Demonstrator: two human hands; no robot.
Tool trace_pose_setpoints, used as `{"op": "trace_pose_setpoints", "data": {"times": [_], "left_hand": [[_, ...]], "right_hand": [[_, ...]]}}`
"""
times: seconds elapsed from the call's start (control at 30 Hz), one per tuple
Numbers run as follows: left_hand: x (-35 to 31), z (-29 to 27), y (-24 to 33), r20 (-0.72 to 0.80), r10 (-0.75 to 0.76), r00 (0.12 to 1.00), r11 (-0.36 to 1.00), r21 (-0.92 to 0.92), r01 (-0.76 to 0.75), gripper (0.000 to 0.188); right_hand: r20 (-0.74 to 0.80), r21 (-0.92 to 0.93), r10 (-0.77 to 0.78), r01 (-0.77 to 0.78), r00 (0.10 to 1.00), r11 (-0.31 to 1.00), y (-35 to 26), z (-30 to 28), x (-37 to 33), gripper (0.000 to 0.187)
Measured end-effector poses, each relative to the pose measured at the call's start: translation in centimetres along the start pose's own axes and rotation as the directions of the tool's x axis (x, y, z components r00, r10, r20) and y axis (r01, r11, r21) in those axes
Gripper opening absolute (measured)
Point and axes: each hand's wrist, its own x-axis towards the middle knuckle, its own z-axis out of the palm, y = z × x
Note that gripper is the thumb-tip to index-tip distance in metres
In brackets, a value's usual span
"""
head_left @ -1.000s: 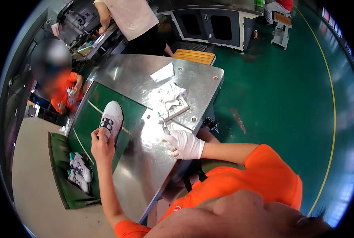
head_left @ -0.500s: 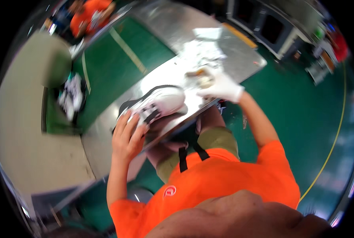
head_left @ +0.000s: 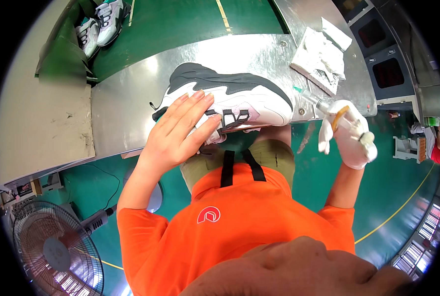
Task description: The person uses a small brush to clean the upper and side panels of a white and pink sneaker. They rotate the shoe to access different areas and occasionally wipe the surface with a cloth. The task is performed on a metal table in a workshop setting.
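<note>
Grey wire cages a fan (head_left: 57,254) at the far left, below and well apart from our left hand (head_left: 173,133); we cannot tell whether it is running. Above that hand, 2 other shoes (head_left: 112,22) lie together on the green belt (head_left: 180,24). Our bare left fingers stretch flat over the heel half of the shoe (head_left: 252,101) without visibly wrapping it, and we cannot tell how hard they press.

The shoe rests on its side under and to the right of that hand, sole away from us, at the near edge of the metal table (head_left: 116,118). Its straps overhang that edge, so a light hold or a tug toward us could tip it off. Just beyond its toe, a clear tube (head_left: 321,103) sticks out of our gloved right hand (head_left: 349,133), whose fingers are closed around it. The green tip is close to the shoe, so a jerk of the wrist could scrape the toe; too hard a squeeze might spill any contents. Above that glove sits a white wad (head_left: 323,54), which a careless sweep could knock.
</note>
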Motion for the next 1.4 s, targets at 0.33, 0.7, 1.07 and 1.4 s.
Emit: {"op": "trace_pose_setpoints", "data": {"times": [0.33, 0.7, 1.07, 1.4], "left_hand": [[1.1, -0.6, -0.2, 0.044, 0.011, 0.999, 1.000, -0.001, -0.010, 0.027], [1.8, 0.9, 1.6, -0.055, -0.020, 0.998, 0.997, 0.069, 0.023, 0.028], [1.8, 1.2, 3.3, -0.039, -0.054, 0.998, 0.995, 0.087, 0.057, 0.031], [1.8, 1.6, 3.6, -0.061, -0.029, 0.998, 0.994, 0.106, 0.036, 0.030]], "right_hand": [[0.024, -0.009, 0.091, -0.091, 0.996, 0.996, 0.8, 0.6, 2.1, 0.096], [-0.016, 0.089, 0.053, -0.052, 0.998, 0.995, 0.8, -0.8, 0.8, 0.092], [0.031, 0.323, -0.018, 0.007, 0.999, 0.946, 3.7, -2.8, -1.1, 0.096], [-0.046, 0.419, -0.119, 0.128, 0.992, 0.899, 6.1, -1.7, -3.1, 0.101]]}}
